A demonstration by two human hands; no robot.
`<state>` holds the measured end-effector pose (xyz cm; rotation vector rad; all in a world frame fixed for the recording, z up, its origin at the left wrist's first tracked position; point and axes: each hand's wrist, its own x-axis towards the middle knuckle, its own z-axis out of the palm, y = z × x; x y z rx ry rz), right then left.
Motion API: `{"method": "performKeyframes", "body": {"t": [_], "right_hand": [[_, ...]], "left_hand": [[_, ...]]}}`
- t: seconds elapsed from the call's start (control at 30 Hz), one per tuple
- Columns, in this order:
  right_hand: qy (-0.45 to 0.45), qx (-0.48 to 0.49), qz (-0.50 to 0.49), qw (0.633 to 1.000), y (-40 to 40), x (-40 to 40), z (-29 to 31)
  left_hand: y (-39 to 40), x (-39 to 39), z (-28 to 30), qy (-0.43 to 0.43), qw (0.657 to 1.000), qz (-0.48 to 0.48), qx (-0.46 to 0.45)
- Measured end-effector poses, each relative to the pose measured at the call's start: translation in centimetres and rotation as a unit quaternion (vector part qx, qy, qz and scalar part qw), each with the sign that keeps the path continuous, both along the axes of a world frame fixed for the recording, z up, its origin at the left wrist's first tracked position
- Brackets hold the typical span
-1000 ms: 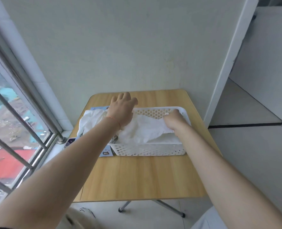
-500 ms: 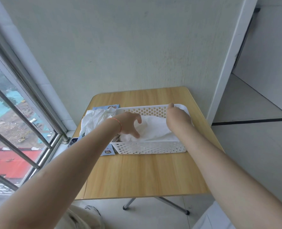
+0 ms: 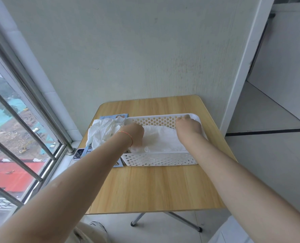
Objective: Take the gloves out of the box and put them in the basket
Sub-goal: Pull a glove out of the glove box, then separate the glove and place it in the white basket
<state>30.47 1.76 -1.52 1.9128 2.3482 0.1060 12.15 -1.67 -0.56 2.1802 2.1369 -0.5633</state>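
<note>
My counter point(image 3: 154, 186) is smooth pale wood-grain with a matt finish. The basket point(image 3: 161, 159) is perforated white plastic, the gloves point(image 3: 160, 137) thin, crinkly, translucent white film, the box point(image 3: 114, 117) printed blue cardboard.

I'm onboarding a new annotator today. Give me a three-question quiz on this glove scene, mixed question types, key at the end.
1. True or false: the basket holds white gloves.
2. Which hand wears a red string at the wrist?
A. left hand
B. right hand
3. Fill in: the box, with more gloves bunched on top, lies on the basket's ____ side.

Key: 1 true; 2 A; 3 left
</note>
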Motion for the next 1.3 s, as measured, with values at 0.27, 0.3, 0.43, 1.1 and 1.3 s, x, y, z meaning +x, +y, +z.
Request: {"method": "performKeyframes", "body": {"t": [0.27,0.3,0.43,1.1,1.3], "right_hand": [[0.052,-0.107,0.064,0.991,0.0,-1.2,-0.2],[0.033,-0.144,0.059,0.987,0.1,-1.4,-0.2],[0.001,-0.178,0.065,0.982,0.2,-1.1,-0.7],[0.418,-0.03,0.189,0.888,-1.3,-14.6,3.3],[0.319,-0.053,0.202,0.924,-1.1,-17.7,1.4]], "left_hand": [[0.3,-0.6,1.3,-0.01,0.997,0.034,0.073],[0.1,-0.4,1.4,0.006,0.996,0.034,0.086],[-0.1,0.2,0.4,-0.08,0.991,-0.026,0.1],[-3.9,-13.0,2.7,-0.247,0.914,0.176,0.268],[-4.7,-15.1,0.8,-0.316,0.898,0.166,0.258]]}}
